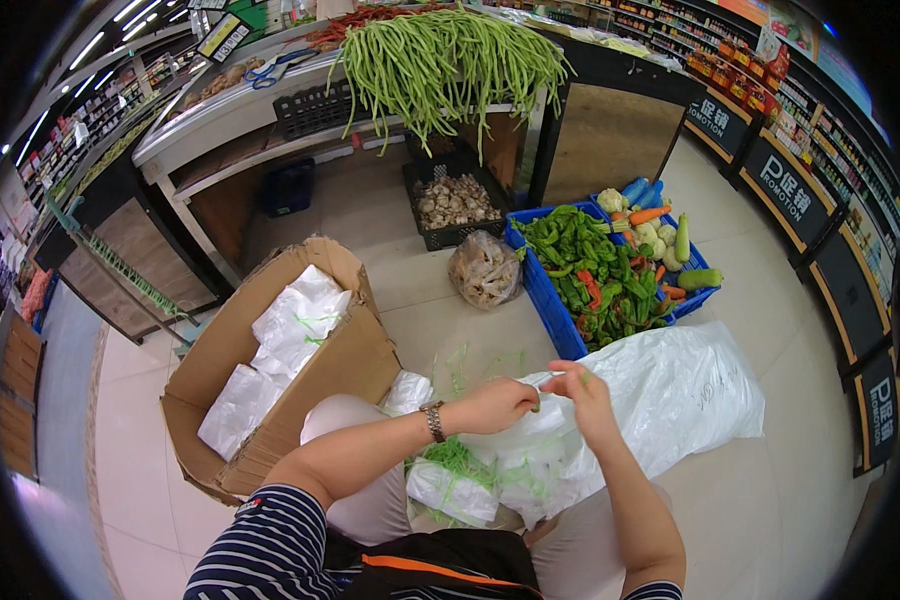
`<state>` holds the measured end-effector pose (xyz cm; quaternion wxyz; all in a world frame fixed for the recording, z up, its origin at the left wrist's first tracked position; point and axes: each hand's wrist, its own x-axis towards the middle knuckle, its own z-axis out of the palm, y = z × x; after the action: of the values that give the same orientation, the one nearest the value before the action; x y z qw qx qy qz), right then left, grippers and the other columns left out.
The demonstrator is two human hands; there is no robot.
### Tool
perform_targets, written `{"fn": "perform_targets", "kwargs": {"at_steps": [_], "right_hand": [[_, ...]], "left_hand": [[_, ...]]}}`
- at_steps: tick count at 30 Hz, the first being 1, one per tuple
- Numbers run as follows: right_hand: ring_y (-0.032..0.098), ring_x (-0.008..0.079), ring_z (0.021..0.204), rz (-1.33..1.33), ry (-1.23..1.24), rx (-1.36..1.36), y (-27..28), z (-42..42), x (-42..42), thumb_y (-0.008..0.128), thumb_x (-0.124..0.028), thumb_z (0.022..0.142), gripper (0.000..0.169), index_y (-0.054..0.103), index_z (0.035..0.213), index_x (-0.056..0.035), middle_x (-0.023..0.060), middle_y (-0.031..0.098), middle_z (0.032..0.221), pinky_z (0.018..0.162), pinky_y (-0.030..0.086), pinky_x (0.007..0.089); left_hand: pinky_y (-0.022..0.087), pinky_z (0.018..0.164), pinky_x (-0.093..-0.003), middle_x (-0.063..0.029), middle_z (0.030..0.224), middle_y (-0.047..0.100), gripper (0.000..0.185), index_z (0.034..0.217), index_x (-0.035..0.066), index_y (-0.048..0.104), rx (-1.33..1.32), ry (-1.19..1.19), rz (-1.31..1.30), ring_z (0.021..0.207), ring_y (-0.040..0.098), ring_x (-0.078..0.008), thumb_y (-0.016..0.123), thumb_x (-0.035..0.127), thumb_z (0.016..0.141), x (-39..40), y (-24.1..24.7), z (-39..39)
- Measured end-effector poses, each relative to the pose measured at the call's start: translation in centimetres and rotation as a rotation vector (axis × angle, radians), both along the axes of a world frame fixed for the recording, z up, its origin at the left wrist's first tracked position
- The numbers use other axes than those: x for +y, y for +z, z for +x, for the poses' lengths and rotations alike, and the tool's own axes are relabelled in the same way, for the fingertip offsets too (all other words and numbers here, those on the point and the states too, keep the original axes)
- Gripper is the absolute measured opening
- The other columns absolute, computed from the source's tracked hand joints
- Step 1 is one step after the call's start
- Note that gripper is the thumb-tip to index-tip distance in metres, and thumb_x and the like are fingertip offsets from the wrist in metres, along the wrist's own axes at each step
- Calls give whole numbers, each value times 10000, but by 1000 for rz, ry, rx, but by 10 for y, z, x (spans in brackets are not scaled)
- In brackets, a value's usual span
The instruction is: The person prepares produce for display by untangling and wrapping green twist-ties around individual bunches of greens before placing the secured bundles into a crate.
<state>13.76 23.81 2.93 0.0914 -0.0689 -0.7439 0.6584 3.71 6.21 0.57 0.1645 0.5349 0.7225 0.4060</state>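
Note:
My left hand (pixel 499 405), with a metal-banded watch on its wrist, has its fingers curled in front of me. My right hand (pixel 583 394) is close by, thumb and fingers bent towards the left. A bit of green shows on its fingers. Whether either hand pinches thin film is too fine to tell. Below both hands spreads a large translucent white plastic sack (pixel 675 390) with handwriting on it. Between my knees lie a bundle of white plastic bags (pixel 454 491) and a heap of green plastic strips (pixel 457 457).
At the left an open cardboard box (pixel 345 352) holds bundled white bags (pixel 300 315). Ahead are a knotted bag of brownish produce (pixel 485 270), a blue crate of peppers (pixel 536 289) and a black crate of garlic (pixel 457 202). Long beans (pixel 450 67) overhang the display counter (pixel 217 142).

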Motion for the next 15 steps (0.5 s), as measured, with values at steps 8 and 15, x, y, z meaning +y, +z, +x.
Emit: {"fn": "perform_targets", "kwargs": {"at_steps": [8, 15], "right_hand": [[617, 163, 849, 101, 199, -149, 1, 3, -16, 444, -213, 1008, 316, 583, 1172, 19, 88, 679, 932, 782, 480, 294], [578, 132, 728, 42, 189, -132, -15, -2, -12, 462, -209, 998, 270, 591, 1031, 26, 52, 611, 784, 670, 486, 286]], "left_hand": [[476, 539, -308, -80, 704, 679, 107, 884, 37, 688, -149, 88, 5, 577, 630, -185, 642, 129, 858, -8, 32, 0], [471, 540, -294, -80, 708, 681, 122, 883, 43, 686, -63, 198, 146, 562, 611, -167, 675, 161, 854, -11, 31, -2]]}}
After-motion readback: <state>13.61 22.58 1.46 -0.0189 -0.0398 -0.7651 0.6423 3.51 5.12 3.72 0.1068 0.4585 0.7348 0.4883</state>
